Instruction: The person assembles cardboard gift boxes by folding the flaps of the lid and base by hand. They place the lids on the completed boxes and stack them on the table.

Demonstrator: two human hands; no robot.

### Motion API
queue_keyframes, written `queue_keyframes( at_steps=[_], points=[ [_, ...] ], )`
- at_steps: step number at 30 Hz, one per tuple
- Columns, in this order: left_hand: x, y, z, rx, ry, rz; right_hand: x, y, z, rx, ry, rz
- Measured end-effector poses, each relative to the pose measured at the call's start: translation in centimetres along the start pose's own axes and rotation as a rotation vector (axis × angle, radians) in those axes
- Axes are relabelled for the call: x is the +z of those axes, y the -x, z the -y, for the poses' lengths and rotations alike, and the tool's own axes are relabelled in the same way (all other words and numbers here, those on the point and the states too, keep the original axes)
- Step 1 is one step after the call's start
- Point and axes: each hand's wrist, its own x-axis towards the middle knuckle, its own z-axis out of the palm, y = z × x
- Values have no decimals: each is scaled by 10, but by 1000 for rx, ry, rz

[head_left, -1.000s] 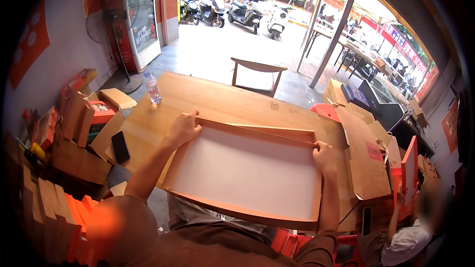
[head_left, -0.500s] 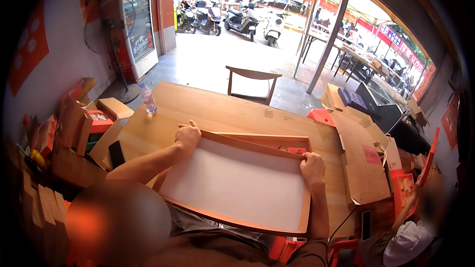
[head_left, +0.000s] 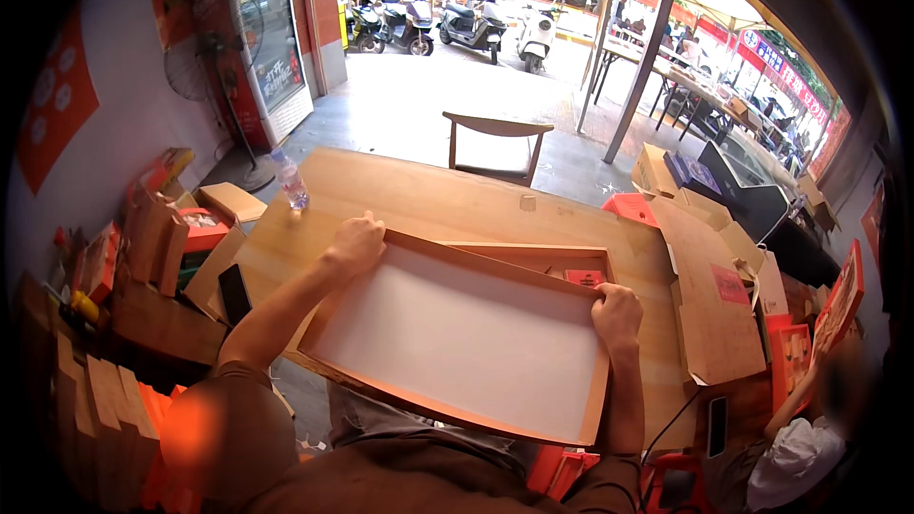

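A large shallow box lid (head_left: 457, 338), orange-brown at the rim and white inside, is tilted toward me with its hollow side facing me. My left hand (head_left: 360, 243) is closed on its far left corner, and my right hand (head_left: 619, 314) grips its far right corner. The lid's near edge hangs past the table edge above my lap. Beyond the lid, partly hidden by it, a matching box (head_left: 533, 254) lies on the wooden table (head_left: 400, 186). A small red packet (head_left: 584, 278) shows inside that box.
A water bottle (head_left: 293, 185) and a black phone (head_left: 234, 293) are on the table's left. Open cartons (head_left: 228, 200) stand beyond its left edge. Cardboard boxes (head_left: 709, 305) crowd the right side, where a co-worker holds a red box lid (head_left: 840, 300). A chair (head_left: 495, 145) faces me.
The whole view has shifted a little to the right. My hands keep hold of the lid, which stays over the near table edge at nearly the same tilt. The co-worker's red lid has turned more face-on.
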Motion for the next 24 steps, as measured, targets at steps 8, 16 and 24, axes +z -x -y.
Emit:
queue_keyframes(
  at_steps=[8,16,24],
  points=[
    [-3,4,22,-107,389,-71,-3,-4,1,16,-9,28],
    [-15,4,21,-127,352,0,0,-3,-7,-22,-120,56],
    [-21,-10,33,45,141,171,-15,-16,-19,-97,-255,291]
  ],
)
